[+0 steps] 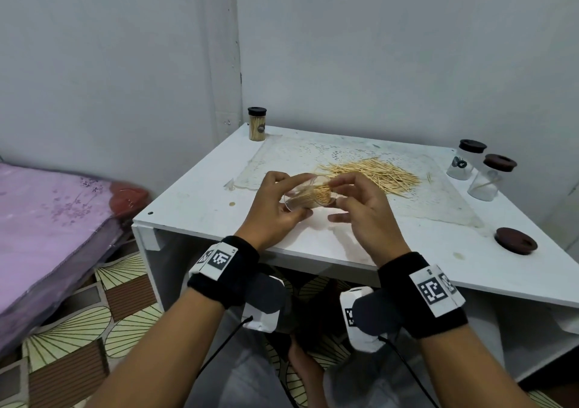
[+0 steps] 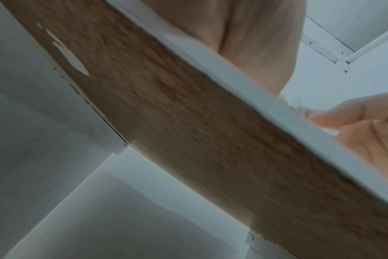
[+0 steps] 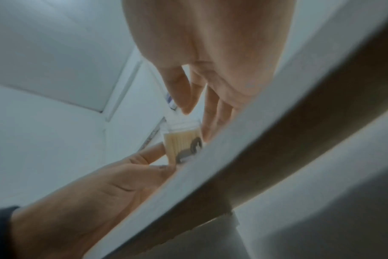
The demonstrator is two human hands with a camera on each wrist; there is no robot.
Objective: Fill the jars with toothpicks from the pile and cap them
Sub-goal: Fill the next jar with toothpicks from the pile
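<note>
My left hand grips a clear jar tilted on its side just above the white table. The jar is packed with toothpicks, its open mouth turned to the right. My right hand is at that mouth, thumb and fingertips pinching a few toothpicks that stick out of it. The right wrist view shows the jar with my right hand above and my left hand below. Behind the hands lies the toothpick pile. A loose brown lid lies at the right.
A capped jar full of toothpicks stands at the far left corner. Two capped, nearly empty jars stand at the far right. A pink bed is left of the table. The table edge fills the left wrist view.
</note>
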